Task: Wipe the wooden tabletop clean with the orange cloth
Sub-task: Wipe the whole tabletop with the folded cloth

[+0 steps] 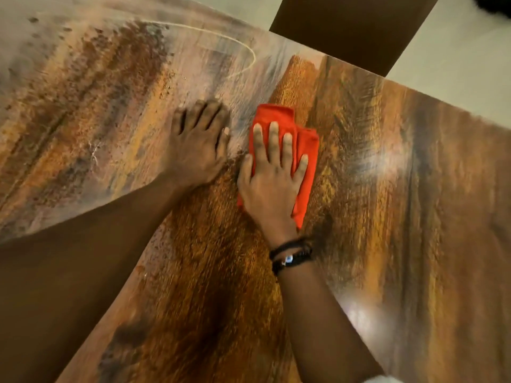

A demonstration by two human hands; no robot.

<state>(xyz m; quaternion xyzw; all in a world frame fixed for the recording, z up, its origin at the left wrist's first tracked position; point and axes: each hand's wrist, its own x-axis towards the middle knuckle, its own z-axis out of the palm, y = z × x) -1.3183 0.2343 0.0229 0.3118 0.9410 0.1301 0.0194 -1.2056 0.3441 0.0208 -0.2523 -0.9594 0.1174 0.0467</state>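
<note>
The folded orange cloth [305, 150] lies flat on the wooden bench [387, 189], towards its far edge; the right hand [269, 186] presses it down, fingers [273, 139] straight and spread, curled round nothing; just left of it the left hand [197, 150] rests palm-down on bare wood, its fingers straight too; dark bracelets [291, 255] circle the right wrist.

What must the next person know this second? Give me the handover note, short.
Left hand: flat on the tabletop, fingers spread, holding nothing.
Right hand: flat on the folded orange cloth, pressing it to the wood beside the left hand.
Done: near and right areas look dark and glossy.
To do: the far left looks hazy and speckled, with a pale ring mark; wipe there.
</note>
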